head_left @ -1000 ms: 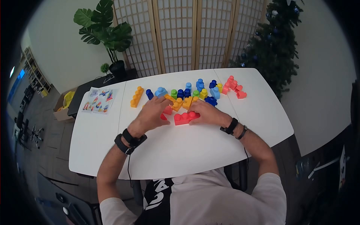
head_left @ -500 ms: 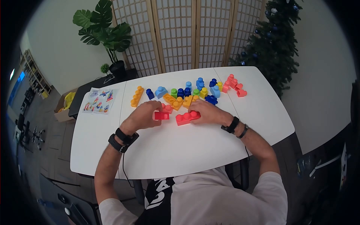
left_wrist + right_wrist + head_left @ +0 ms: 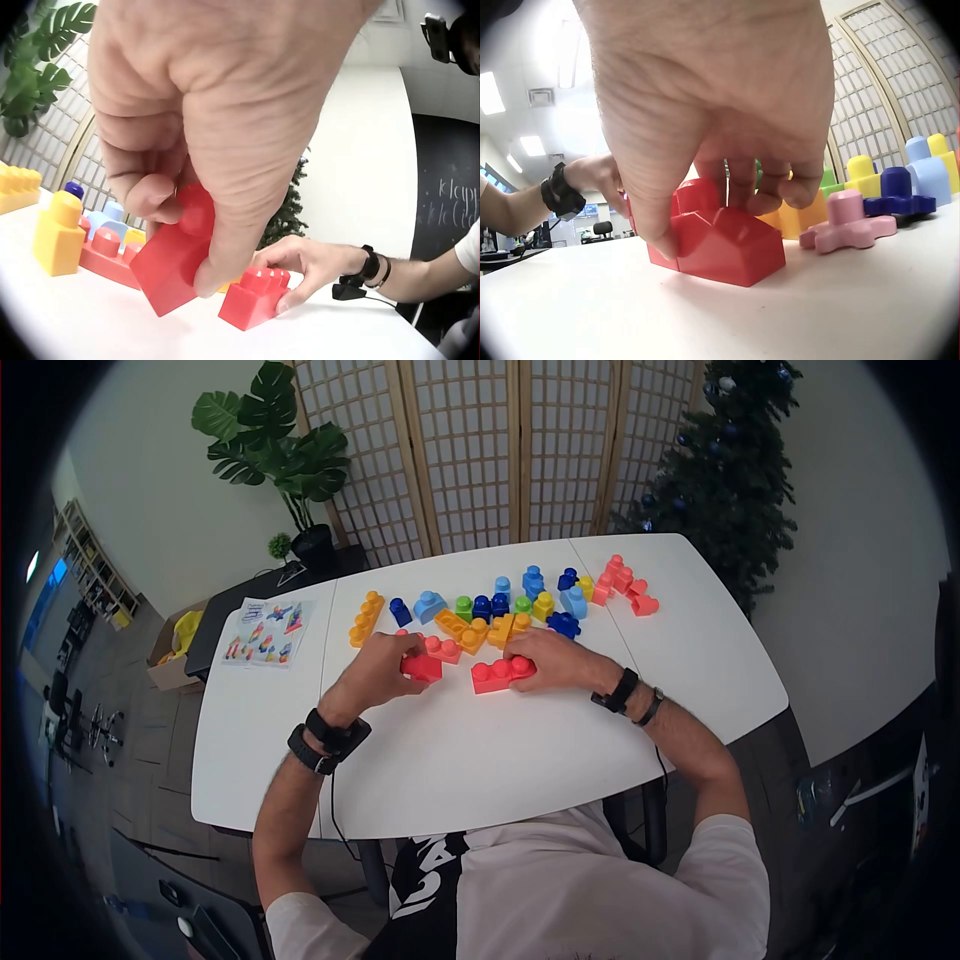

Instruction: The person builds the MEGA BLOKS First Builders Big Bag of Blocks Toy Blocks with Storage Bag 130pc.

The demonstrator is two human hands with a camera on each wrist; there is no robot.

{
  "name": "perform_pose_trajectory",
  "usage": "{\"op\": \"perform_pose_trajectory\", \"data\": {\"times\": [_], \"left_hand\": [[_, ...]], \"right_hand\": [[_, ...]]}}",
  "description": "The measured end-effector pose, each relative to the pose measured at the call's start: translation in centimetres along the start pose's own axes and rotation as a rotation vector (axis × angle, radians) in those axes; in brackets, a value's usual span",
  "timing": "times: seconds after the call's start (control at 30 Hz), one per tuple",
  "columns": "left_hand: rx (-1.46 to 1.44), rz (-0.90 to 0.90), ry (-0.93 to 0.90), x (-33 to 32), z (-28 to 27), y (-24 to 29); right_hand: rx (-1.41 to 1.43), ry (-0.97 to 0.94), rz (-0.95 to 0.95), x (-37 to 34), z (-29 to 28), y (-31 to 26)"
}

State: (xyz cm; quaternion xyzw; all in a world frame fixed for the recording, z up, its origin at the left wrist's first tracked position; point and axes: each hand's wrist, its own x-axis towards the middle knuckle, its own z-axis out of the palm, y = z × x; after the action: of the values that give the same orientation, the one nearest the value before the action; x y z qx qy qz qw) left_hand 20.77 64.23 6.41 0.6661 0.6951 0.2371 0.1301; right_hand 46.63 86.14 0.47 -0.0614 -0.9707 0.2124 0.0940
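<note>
The left hand (image 3: 376, 675) pinches a red block (image 3: 424, 667) between thumb and fingers, tilted and just above the table in the left wrist view, where the block (image 3: 174, 264) shows one round stud. The right hand (image 3: 557, 661) grips the right end of a row of red blocks (image 3: 492, 677) standing on the table. In the right wrist view its thumb lies on the near side of an angular red block (image 3: 731, 244), its other fingers behind. A gap parts the two hands' blocks. Another red studded block (image 3: 443, 650) lies just behind the left hand's block.
Yellow, blue, green and orange blocks stand behind the hands, with a long orange block (image 3: 366, 619) at their left. Red pieces (image 3: 619, 580) lie at the back right. A printed sheet (image 3: 268, 634) lies on the left of the white table (image 3: 520, 760).
The left hand has drawn back a little toward the person, lifting a red block and turning it over. The right hand stays nearly in place on its red blocks.
</note>
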Motion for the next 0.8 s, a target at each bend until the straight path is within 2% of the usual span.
{"op": "perform_pose_trajectory", "data": {"times": [0.17, 0.27, 0.37, 0.53, 0.8], "left_hand": [[0.113, 0.015, -0.063, 1.2, 2.7, 0.3], [0.187, 0.128, -0.042, 1.5, 4.3, 0.1], [0.158, 0.112, -0.066, 1.7, 5.7, -0.9], [-0.071, 0.235, 0.050, 1.6, 7.5, -2.3], [-0.065, 0.189, 0.027, 1.4, 7.6, -2.0]], "right_hand": [[-0.036, -0.012, -0.030, 0.4, 0.2, -0.1], [0.002, -0.016, -0.034, 0.5, 0.2, -0.6], [0.015, 0.017, -0.041, 0.3, 0.4, -0.6], [0.012, -0.005, -0.051, 0.7, 0.7, -0.4], [0.017, -0.006, -0.064, 0.9, 1.2, -0.4]]}}
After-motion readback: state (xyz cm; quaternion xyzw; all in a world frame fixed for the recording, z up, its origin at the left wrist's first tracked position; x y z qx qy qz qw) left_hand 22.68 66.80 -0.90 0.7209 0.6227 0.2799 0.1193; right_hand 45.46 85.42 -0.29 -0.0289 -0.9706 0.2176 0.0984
